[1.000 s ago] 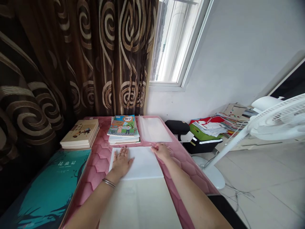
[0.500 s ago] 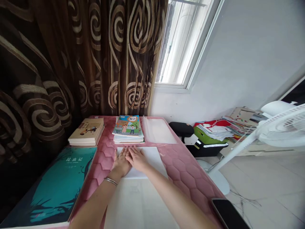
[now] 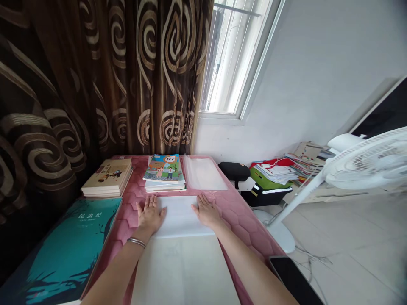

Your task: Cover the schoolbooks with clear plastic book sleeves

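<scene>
In the head view a white sheet-like piece (image 3: 179, 218) lies flat on the pink padded table cover. It meets a larger pale cream sheet (image 3: 184, 269) that reaches toward me. My left hand (image 3: 150, 217), with a silver bracelet at the wrist, rests palm down on the white piece's left edge, fingers spread. On the opposite edge my right hand (image 3: 207, 212) lies flat too, fingers stretched forward. Neither hand grips anything. Whether the white and cream parts are one item, such as a book in a cover, I cannot tell.
Beyond my hands sit a stack of textbooks (image 3: 163, 169) and clear plastic covers (image 3: 206, 174). At left are beige books (image 3: 108, 178) and a large teal book (image 3: 71, 250). A phone (image 3: 294, 277) lies on the right edge. A white fan (image 3: 294, 199) stands beside the table.
My hands, close together at the middle of the white piece before, have slid apart to its left and right edges. The camera view has shifted slightly.
</scene>
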A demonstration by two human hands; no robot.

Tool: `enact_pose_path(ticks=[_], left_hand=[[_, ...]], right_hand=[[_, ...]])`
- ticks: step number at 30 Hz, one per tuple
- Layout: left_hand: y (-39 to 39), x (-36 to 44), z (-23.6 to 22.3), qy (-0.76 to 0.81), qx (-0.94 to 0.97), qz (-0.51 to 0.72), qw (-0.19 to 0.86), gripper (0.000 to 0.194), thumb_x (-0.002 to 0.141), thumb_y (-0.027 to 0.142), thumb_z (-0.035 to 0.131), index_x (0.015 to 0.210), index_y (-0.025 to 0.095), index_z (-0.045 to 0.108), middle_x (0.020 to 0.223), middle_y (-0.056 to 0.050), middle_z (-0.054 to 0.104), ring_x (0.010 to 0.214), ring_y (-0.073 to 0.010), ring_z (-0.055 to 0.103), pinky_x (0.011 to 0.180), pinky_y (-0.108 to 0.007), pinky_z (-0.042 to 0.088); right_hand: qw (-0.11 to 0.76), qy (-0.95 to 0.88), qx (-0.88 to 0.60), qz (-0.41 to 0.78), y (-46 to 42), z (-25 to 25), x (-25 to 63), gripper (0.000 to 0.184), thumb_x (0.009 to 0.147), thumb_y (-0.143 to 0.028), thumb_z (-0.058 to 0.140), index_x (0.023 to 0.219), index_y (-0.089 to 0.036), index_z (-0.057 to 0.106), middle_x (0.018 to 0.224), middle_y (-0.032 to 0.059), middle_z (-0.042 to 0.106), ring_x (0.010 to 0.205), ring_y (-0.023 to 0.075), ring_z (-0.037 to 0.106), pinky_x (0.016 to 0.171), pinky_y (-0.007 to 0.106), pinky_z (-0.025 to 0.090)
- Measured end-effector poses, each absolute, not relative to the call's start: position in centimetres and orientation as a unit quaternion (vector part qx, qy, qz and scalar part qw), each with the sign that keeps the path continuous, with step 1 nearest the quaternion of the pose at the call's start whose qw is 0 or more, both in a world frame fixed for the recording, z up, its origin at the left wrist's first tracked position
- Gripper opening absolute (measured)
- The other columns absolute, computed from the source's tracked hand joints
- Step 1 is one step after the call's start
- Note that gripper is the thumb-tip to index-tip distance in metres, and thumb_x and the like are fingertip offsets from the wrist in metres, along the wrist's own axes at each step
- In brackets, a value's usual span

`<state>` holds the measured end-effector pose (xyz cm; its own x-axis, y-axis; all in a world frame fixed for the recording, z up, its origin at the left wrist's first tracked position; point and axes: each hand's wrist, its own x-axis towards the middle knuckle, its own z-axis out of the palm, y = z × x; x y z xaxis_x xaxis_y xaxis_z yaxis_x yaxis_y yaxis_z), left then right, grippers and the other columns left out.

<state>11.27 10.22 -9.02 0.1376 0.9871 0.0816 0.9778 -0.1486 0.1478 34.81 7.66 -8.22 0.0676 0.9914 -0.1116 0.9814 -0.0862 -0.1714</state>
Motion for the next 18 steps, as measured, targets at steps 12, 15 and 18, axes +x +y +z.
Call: enact_pose_path(ticks=[12, 15, 18], left_hand=[[7.7, 11.0, -8.2, 0.669, 0.736, 0.084, -0.064, 0.054, 0.094, 0.036, 0.031, 0.138, 0.008, 0.046, 0.147, -0.019, 0.04, 0.142, -0.035, 0.024, 0.108, -0.071, 0.008], [3.3, 12.3, -9.6, 0.631, 0.758, 0.108, -0.123, 0.049, 0.091, 0.03, 0.037, 0.132, 0.009, 0.053, 0.142, -0.02, 0.046, 0.14, -0.0368, 0.029, 0.109, -0.069, 0.014], [-2.6, 14.0, -12.8, 0.482, 0.839, 0.184, -0.172, 0.054, 0.087, 0.038, 0.046, 0.136, 0.016, 0.051, 0.144, -0.016, 0.045, 0.137, -0.032, 0.036, 0.114, -0.056, 0.021]], right_hand=[[0.026, -0.676, -0.73, 0.097, 7.9, -8.8, 34.9, 0.07, 0.096, -0.051, 0.013, 0.151, -0.007, 0.018, 0.158, 0.0134, 0.008, 0.146, 0.0233, 0.006, 0.114, 0.054, 0.004], [0.018, -0.676, -0.732, 0.085, 7.9, -8.8, 34.7, 0.069, 0.096, -0.051, 0.015, 0.151, -0.007, 0.018, 0.158, 0.0135, 0.007, 0.146, 0.024, 0.006, 0.113, 0.055, 0.004], [0.004, -0.678, -0.731, 0.076, 8.1, -8.8, 34.6, 0.07, 0.097, -0.05, 0.016, 0.15, -0.006, 0.016, 0.158, 0.0141, 0.006, 0.146, 0.0246, 0.004, 0.113, 0.056, 0.006]])
